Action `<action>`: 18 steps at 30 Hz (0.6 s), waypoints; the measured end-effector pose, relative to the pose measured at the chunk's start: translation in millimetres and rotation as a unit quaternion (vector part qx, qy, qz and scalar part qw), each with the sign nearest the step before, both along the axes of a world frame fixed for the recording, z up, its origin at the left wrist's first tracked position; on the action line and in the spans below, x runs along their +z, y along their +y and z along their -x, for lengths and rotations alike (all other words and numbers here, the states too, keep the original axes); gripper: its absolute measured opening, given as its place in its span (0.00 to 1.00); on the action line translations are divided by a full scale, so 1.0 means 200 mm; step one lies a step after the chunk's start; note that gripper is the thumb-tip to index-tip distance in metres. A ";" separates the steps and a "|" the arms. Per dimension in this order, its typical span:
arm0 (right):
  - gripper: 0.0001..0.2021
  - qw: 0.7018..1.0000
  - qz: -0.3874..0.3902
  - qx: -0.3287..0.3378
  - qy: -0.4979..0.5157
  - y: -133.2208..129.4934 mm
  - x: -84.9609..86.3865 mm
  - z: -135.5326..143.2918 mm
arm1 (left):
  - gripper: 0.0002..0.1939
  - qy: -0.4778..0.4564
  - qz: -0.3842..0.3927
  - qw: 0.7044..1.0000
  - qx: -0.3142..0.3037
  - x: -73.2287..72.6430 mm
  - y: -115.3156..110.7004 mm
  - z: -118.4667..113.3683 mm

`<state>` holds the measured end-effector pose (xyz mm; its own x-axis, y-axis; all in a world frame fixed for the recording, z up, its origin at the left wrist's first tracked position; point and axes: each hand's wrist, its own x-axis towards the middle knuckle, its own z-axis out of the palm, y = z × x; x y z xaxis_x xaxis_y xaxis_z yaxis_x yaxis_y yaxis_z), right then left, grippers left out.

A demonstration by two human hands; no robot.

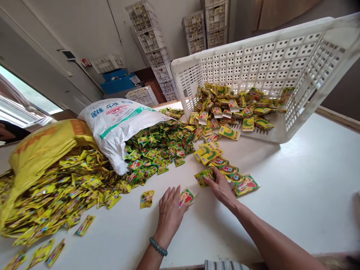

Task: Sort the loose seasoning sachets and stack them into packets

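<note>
My left hand, a beaded bracelet at its wrist, lies with stretched fingers on the white table. A small green candy packet rests between its thumb and forefinger. My right hand is closed on a green and yellow packet, held just above or against the tabletop. Beside that hand lie a row of small yellow boxes and a larger green packet with a red picture, partly behind the hand. One yellow packet lies alone to the left of my left hand.
A white sack spills green packets; a yellow sack spills yellow packets. A tilted white crate holds many small boxes. Stacked crates stand by the wall. Part of a person shows at far left.
</note>
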<state>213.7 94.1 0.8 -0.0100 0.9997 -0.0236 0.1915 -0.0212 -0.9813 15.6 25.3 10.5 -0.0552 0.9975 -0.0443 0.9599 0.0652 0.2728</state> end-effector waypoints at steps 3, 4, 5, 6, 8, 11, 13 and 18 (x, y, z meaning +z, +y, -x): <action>0.11 1.000 0.008 0.005 -0.021 0.00 -0.01 0.00 | 0.32 -0.035 0.062 0.997 0.011 0.00 0.03 -0.04; 0.11 1.000 0.010 0.008 -0.013 0.00 -0.02 0.01 | 0.31 -0.058 0.068 0.996 0.022 0.00 0.04 -0.05; 0.11 1.000 0.011 0.012 0.000 0.00 -0.02 0.01 | 0.28 -0.085 0.068 0.993 0.039 0.00 0.05 -0.06; 0.11 1.000 0.011 0.020 0.015 0.00 -0.03 0.01 | 0.25 -0.124 0.066 0.988 0.057 -0.01 0.06 -0.06; 0.11 0.998 0.016 0.052 0.041 0.00 -0.03 0.03 | 0.19 -0.253 0.072 0.961 0.085 -0.04 0.06 -0.06; 0.09 0.990 0.033 0.123 0.060 0.00 -0.02 0.03 | 0.19 -0.461 0.092 0.876 0.103 -0.09 0.05 -0.04; 0.08 0.979 0.047 0.190 0.064 0.00 -0.01 0.01 | 0.22 -0.524 0.096 0.838 0.118 -0.10 0.03 -0.03; 0.04 0.961 0.052 0.270 0.007 0.00 0.01 -0.02 | 0.25 -0.564 0.101 0.808 0.141 -0.09 0.00 -0.03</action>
<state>217.3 93.3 3.7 -0.5279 0.8409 -0.1194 0.1886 -0.0210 -0.9818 20.8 24.5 -7.3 -0.0905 0.9184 -0.3850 0.0482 0.3902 0.9195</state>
